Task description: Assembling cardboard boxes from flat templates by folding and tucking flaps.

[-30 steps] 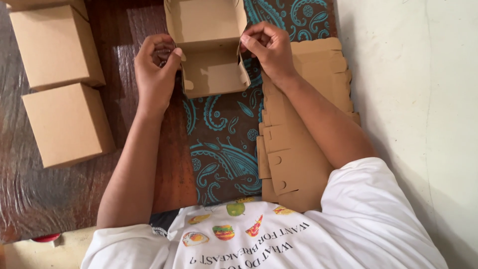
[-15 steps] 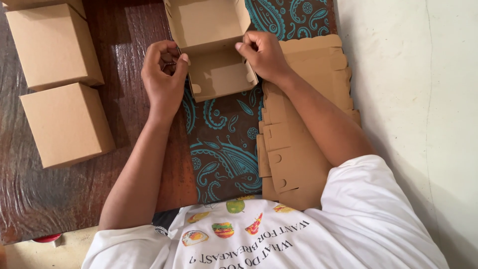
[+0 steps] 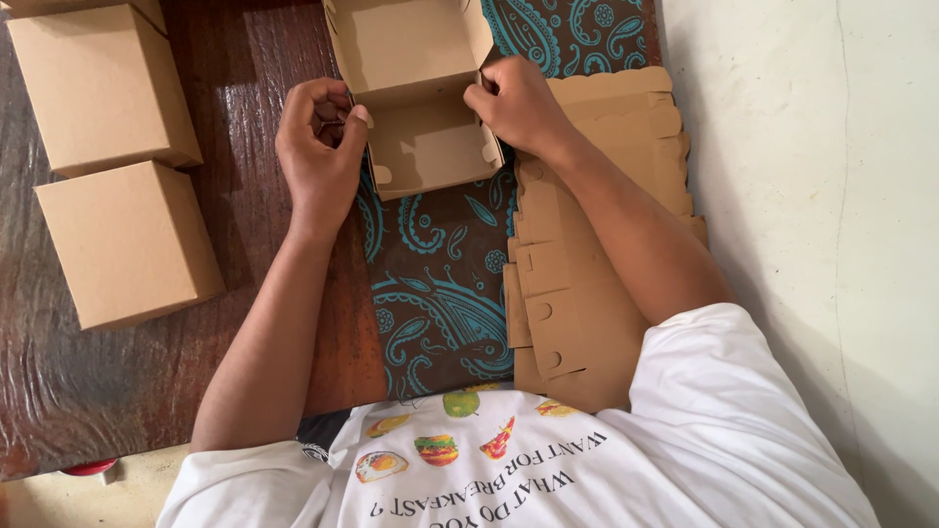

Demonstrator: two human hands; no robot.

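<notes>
An open brown cardboard box (image 3: 416, 93) lies between my hands, its lid flap pointing toward me. My left hand (image 3: 318, 152) pinches the box's left wall with thumb and fingers. My right hand (image 3: 518, 103) grips the right wall at the fold. The box rests partly on a brown cloth with a blue paisley pattern (image 3: 440, 303).
Two closed cardboard boxes (image 3: 103, 83) (image 3: 127, 244) stand at the left on a dark wooden surface (image 3: 254, 127) covered in clear plastic. A stack of flat unfolded box blanks (image 3: 587, 293) lies under my right forearm. A pale floor (image 3: 812, 196) is at the right.
Both hands have shifted slightly toward me along the box walls, and the box has turned a little, its front flap now angled down to the right.
</notes>
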